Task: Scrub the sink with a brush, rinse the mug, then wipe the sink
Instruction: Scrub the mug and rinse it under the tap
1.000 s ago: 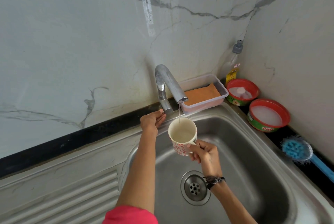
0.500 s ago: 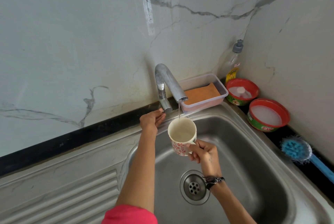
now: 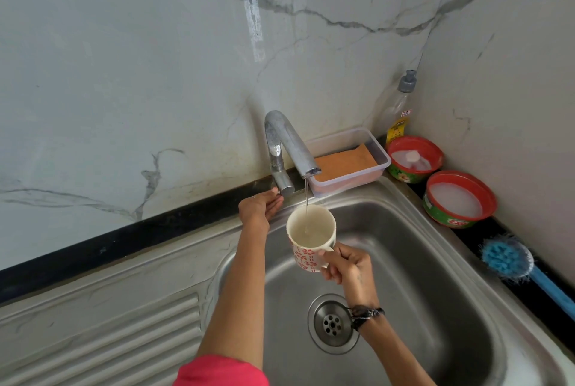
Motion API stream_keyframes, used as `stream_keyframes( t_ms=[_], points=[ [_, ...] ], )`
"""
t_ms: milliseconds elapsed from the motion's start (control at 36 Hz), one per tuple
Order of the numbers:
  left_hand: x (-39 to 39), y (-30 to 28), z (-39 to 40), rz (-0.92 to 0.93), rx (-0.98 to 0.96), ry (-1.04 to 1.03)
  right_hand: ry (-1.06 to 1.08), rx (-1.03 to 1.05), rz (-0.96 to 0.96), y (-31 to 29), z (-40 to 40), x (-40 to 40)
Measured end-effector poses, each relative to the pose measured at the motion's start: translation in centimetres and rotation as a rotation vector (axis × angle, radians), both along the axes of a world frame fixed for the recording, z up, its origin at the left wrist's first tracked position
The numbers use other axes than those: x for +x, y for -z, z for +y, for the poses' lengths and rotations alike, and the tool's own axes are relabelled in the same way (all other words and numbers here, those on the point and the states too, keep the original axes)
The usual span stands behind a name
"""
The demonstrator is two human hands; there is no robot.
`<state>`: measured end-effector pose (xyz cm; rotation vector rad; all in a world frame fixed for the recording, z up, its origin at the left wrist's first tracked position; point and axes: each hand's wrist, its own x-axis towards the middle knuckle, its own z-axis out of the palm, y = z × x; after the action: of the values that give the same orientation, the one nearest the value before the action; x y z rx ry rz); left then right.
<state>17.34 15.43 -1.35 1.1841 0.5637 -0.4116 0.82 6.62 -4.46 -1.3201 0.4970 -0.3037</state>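
Two marble walls meet at upper right above a steel sink (image 3: 420,276) set in a black-edged surface (image 3: 109,245). At centre frame, a white mug (image 3: 309,237) with red motifs stands upright under the tap's (image 3: 287,146) thin stream. The right hand (image 3: 348,265) grips its handle; the left hand (image 3: 259,208) touches the tap lever, fingers loosely extended.

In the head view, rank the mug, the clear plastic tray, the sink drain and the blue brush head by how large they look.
1. clear plastic tray
2. mug
3. sink drain and blue brush head: they look about alike, so no order between them.
The mug is held up nearer the camera, which may inflate it.
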Motion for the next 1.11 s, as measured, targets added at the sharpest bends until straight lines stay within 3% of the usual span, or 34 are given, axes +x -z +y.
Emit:
stream_keyframes(
  t_ms=[1111],
  points=[
    [0.23, -0.13, -0.23, 0.032, 0.021, -0.007, -0.005, 0.044, 0.015, 0.35, 0.11, -0.2]
  ],
)
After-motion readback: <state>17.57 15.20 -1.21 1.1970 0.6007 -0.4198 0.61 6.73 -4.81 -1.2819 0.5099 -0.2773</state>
